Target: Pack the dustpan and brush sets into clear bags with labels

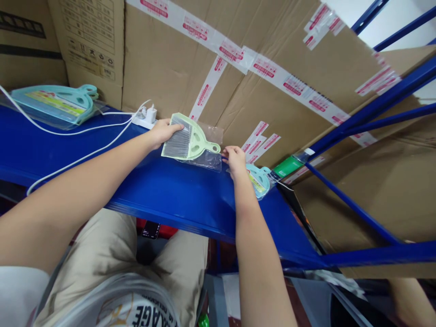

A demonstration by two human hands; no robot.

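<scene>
Nearest us, at the bottom of the frame, are our printed shirt [136, 302] and beige trousers [102, 240], with a phone [151, 230] lit between the knees. Beyond them a blue counter [163, 195] with a smooth, slightly shiny top crosses the frame.

At the centre, over the counter, we have a pale green dustpan [195, 141] with a grey-bristled brush [179, 141] set against it, the handle aimed right. Our left hand [164, 132] grasps its left edge, thumb over the bristles. Our right hand [235, 159] is just beside the handle tip, fingers bent; we cannot tell whether they pinch anything. Clear plastic wrap [211, 161] shows behind the dustpan.

At the left end sits a wrapped light-blue dustpan set [57, 100], with a white cable [51, 131] looping past towards a power strip [146, 122]. Right of our right hand lie another blue set [259, 177] and a green packet [288, 167].

Behind everything, a big cardboard box [163, 59] with red-and-white tape [195, 28] walls off the view; a printed carton [90, 41] stands upper left. Blue rack bars [374, 255] fill the right side, and another person's arm [413, 299] shows lower right.
</scene>
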